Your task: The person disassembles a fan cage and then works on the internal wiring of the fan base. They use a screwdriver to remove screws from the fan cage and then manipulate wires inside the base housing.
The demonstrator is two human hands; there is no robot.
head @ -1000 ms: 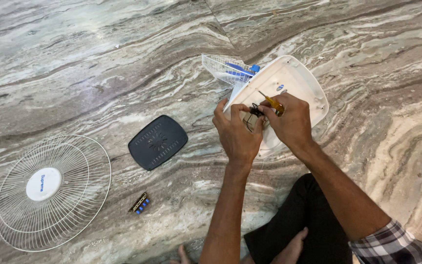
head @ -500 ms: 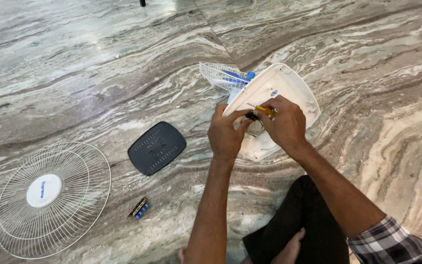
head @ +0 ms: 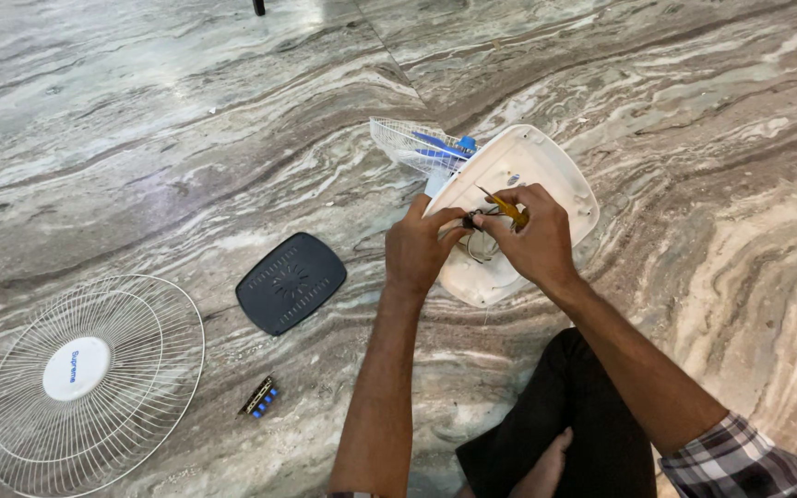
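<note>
A: What's the biggest thing here?

B: The floor (head: 140, 111), polished stone with grey, cream and brown veins running in wavy bands. Everything lies on it.

A: And after that?

B: A round wire grille (head: 94, 378) at the lower left, thin white spokes fanning out from a flat white disc at its centre. It lies flat, well apart from the hands.

A: Where is the work going on?

B: At the white base (head: 560, 180), a smooth plastic shell, rounded and roughly oval, turned so its hollow underside faces up. It sits right of centre, just ahead of the person's knee. Behind it a second wire guard (head: 408, 143) and a bit of blue blade (head: 445, 146) stick out.

A: What do the hands do?

B: Both are over the hollow of the base. The right hand (head: 532, 235) is closed around a screwdriver (head: 507, 210) with a yellow handle, its tip pointing down and left. The left hand (head: 417, 249) is curled, its fingertips pinching at a dark tangle of wires (head: 474, 226) inside the shell; what exactly it grips I cannot tell.

A: Anything smaller?

B: A dark cover (head: 290, 281), a rounded rectangle of matte plastic with rows of vent slots, lies flat between grille and base. Near it, lower down, is a small switch block (head: 260, 398), black with blue buttons in a row.
</note>
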